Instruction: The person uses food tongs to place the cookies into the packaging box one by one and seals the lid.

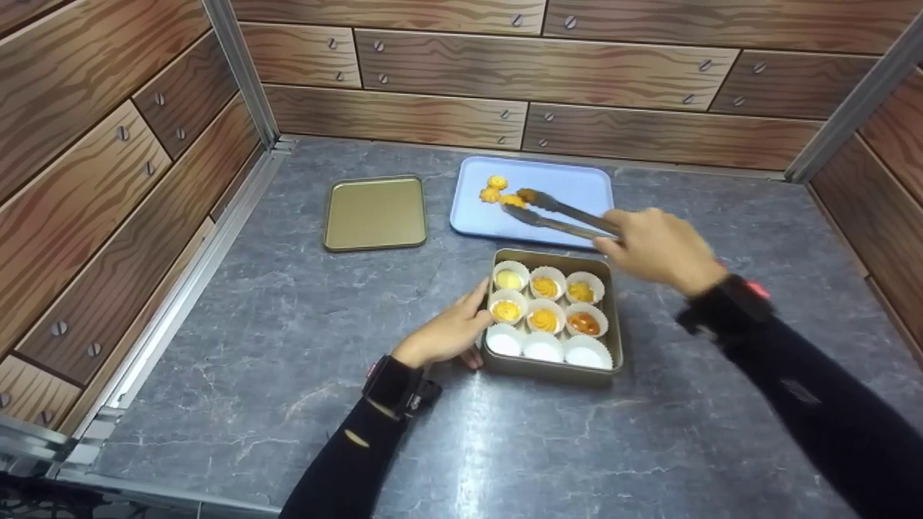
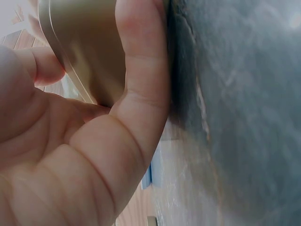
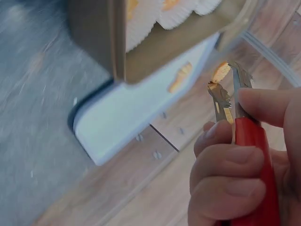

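The person's right hand (image 1: 660, 249) is curled round the red handle of a pair of metal tongs (image 1: 562, 215), reaching out over the blue tray (image 1: 577, 189) at the back of the counter (image 1: 288, 310). The tong tips sit at the little group of golden cookies (image 1: 497, 191) on that tray; in the right wrist view a cookie (image 3: 220, 72) is pinched between the tips, with fingers (image 3: 235, 155) wrapped round the handle and the thumb lying along its top.

The left hand (image 1: 447, 333) rests against the left wall of the square gold tin (image 1: 613, 317), which stands just in front of the blue tray. From the left wrist view the thumb (image 2: 141, 70) presses flat along the tin's outer side and another finger hooks over near its edge, so it grips the tin rather than just touching it.

Inside the tin are nine white paper cups (image 1: 542, 347) in three rows. The back and middle rows each hold a cookie, one of them at the right of the middle row darker than the rest; the three cups nearest the person show only white.

Off to the left, well apart from the tin, the gold lid (image 1: 375, 213) lies flat on the counter. Wood-pattern panels wall in the counter on three sides.
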Demonstrator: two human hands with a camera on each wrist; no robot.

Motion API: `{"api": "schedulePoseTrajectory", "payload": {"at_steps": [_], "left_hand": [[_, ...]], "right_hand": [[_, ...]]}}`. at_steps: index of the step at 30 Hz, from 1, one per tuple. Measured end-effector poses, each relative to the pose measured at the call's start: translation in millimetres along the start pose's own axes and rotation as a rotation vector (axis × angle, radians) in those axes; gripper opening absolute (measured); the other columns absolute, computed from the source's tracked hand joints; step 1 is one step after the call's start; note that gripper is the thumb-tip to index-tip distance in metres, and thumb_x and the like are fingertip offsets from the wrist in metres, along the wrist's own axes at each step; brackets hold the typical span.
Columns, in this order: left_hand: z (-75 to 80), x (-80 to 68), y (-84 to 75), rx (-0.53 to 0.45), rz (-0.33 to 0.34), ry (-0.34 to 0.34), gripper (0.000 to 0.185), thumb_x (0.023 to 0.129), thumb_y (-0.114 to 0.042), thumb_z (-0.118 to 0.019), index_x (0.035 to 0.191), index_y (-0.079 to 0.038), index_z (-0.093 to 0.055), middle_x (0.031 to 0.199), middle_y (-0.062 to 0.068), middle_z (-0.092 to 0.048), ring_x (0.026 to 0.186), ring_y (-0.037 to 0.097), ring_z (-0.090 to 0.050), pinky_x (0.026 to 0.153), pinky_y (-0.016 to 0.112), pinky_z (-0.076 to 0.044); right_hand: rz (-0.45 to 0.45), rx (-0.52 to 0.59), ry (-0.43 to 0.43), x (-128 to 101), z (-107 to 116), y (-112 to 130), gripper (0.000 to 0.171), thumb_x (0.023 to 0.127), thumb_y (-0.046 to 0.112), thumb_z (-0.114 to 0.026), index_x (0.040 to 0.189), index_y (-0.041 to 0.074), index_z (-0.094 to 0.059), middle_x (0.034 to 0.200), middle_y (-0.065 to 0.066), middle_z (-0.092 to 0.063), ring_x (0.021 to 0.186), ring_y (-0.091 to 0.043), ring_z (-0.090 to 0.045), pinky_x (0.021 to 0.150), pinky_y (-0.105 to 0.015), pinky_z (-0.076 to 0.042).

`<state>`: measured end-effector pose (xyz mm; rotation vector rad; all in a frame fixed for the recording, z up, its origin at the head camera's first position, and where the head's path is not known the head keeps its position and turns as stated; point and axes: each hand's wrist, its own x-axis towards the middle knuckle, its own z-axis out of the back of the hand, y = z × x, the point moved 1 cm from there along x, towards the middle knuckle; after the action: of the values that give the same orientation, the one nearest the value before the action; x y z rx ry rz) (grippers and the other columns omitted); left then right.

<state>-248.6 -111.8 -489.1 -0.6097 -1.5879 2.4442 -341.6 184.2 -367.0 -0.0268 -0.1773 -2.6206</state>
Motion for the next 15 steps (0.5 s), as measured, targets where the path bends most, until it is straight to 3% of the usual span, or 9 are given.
{"api": "schedulePoseTrajectory", "payload": {"at_steps": [6,15], "left_hand": [[1.6,0.1,0.9,0.016,-0.006,-0.009,0.073,0.112,-0.031,-0.044,0.173,-0.024,-0.003,0.179,0.013,-0.009,0.066,0.023,-0.068,0.059,0.035,-0.065],[-1.2,0.4,-0.1,-0.011,-0.025,0.008,0.074,0.112,-0.035,-0.045,0.173,-0.027,-0.003,0.179,0.012,-0.009,0.066,0.025,-0.069,0.060,0.038,-0.066]], "right_hand": [[0.080,0.016,-0.047,-52.1,18.0,-3.4,0.039,0.106,0.036,-0.063,0.135,0.010,-0.068,0.066,0.003,-0.056,0.050,-0.012,-0.047,0.038,-0.030,-0.044],[0.195,0.113,0.058,-114.8,10.2,13.4,0.034,0.103,0.029,-0.070,0.133,0.014,-0.071,0.060,0.018,-0.045,0.044,0.002,-0.033,0.034,-0.018,-0.033]]}}
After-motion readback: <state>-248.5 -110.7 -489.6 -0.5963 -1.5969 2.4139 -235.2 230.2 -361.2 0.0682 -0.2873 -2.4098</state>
